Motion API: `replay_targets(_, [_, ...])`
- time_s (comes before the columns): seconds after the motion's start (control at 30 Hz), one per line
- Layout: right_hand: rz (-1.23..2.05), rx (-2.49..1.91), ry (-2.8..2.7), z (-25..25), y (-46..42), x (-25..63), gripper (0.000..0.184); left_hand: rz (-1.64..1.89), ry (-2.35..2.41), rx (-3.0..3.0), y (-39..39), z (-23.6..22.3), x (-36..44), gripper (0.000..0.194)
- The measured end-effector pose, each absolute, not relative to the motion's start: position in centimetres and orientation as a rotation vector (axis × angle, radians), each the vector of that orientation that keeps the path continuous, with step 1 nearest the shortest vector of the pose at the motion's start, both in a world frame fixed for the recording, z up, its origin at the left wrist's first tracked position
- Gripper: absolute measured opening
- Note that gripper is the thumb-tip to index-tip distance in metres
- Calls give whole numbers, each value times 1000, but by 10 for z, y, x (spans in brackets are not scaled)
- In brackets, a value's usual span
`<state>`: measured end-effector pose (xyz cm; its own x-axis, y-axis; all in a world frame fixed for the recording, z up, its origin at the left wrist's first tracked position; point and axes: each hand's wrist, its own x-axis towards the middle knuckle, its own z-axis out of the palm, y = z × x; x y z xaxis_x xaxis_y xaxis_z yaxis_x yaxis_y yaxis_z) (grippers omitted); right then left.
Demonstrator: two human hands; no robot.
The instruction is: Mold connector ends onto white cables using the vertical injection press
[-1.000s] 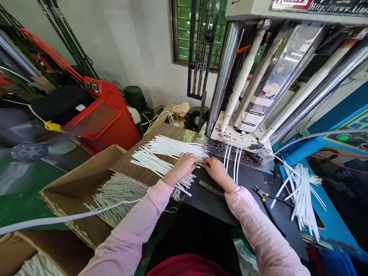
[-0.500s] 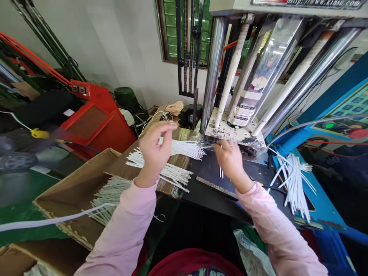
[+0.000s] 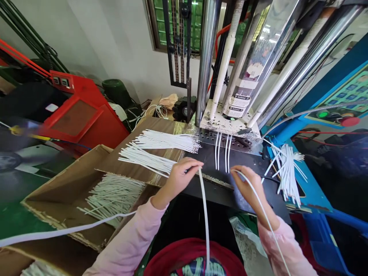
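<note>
My left hand (image 3: 181,175) is closed in a pinch on the tip of a white cord (image 3: 205,212), which hangs down towards my lap. Level with it on the right, my right hand (image 3: 248,184) pinches the end of another white cord (image 3: 266,212) that arches over the hand and drops along my forearm. Between and beyond the hands, several thin white cords (image 3: 227,153) stick out from under the press plate (image 3: 233,122) onto the black table (image 3: 198,159). A notched metal bar (image 3: 217,181) lies at the table's front, partly hidden by my left hand.
White cords (image 3: 169,141) lie bundled on a brown board (image 3: 143,174) to the left. A cardboard box (image 3: 66,184) below holds more. Another bunch (image 3: 289,172) rests on the right. The press column (image 3: 205,61) and control panel (image 3: 342,101) stand behind.
Both hands have come down and closer to my body, each now with a white cord hanging from it. The cords at the press plate are now in plain sight. The view has shifted slightly.
</note>
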<state>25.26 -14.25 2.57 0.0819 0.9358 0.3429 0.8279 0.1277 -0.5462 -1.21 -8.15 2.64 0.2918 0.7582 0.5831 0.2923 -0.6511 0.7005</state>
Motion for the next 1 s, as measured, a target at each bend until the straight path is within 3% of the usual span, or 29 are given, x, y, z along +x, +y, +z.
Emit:
replay_targets(0.1, [453,-1782,-1820,-1,-150,235,21,1033,931,2013,-79,-10,10,16])
replay_targets(0.23, [521,-1836,-1917,-5,-149,222,18,890,926,1978,-74,-25,20,16])
replay_targets(0.7, [327,-2003,-2227,10,-143,210,20,863,885,1987,-70,-33,26,16])
replay_targets(1.0, [357,-1748,-2168,-7,-154,216,20,755,877,2326,-84,-29,17,18])
